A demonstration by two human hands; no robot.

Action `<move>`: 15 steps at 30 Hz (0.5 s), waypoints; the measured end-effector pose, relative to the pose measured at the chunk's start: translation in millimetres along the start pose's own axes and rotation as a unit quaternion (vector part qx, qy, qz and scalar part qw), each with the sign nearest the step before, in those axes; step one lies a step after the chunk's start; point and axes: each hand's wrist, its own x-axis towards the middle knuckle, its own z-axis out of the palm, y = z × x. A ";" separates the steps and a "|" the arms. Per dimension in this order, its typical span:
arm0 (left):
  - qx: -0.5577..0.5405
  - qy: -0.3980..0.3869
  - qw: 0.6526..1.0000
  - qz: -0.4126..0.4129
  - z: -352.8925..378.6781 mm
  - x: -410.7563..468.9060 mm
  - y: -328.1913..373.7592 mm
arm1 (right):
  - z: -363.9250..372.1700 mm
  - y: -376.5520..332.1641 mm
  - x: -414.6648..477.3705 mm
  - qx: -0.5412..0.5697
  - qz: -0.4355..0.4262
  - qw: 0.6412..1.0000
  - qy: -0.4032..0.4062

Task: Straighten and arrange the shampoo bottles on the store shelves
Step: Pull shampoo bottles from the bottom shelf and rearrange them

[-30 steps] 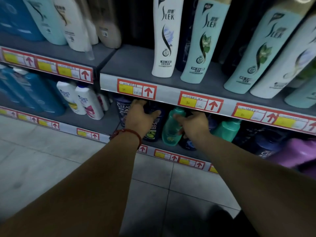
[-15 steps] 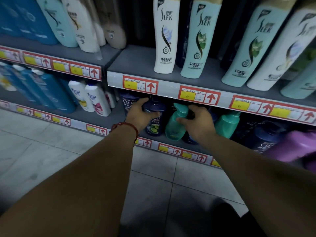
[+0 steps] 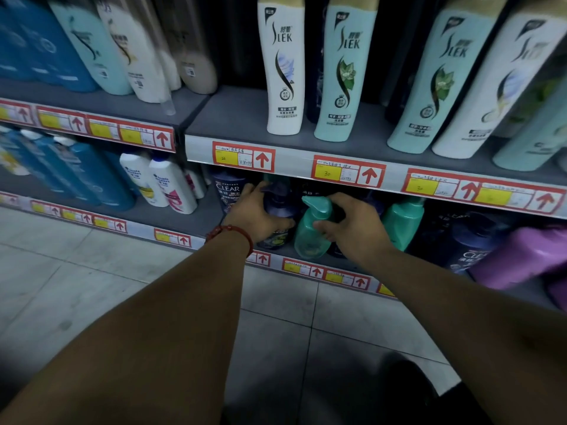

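over the grey floor tiles (image 3: 92, 286), the left grip (image 3: 254, 214) was clamped round a dark pump bottle (image 3: 280, 207) on the lower shelf (image 3: 196, 217); just right, the right grip (image 3: 352, 223) clasped a teal pump bottle (image 3: 308, 237). farther up, slek bottles (image 3: 283, 72) stood on the upper shelf (image 3: 245, 118).
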 end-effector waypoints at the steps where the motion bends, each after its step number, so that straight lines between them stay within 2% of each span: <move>1: -0.019 0.007 1.000 -0.002 0.1 -3.7 -1.6 | -1.4 0.0 -1.9 -0.005 -0.002 1.000 0.001; 8: -0.112 0.118 0.986 -0.027 -9.0 -38.5 2.6 | -15.0 -11.2 -28.7 0.061 -0.005 0.998 0.011; 11: -0.138 0.107 0.984 -0.027 -14.5 -57.7 5.8 | -13.2 -12.7 -44.0 0.043 -0.012 0.999 -0.006; 15: -0.095 0.048 0.994 -0.037 -9.9 -90.7 -2.3 | 3.0 8.3 -58.0 0.040 0.022 0.999 -0.011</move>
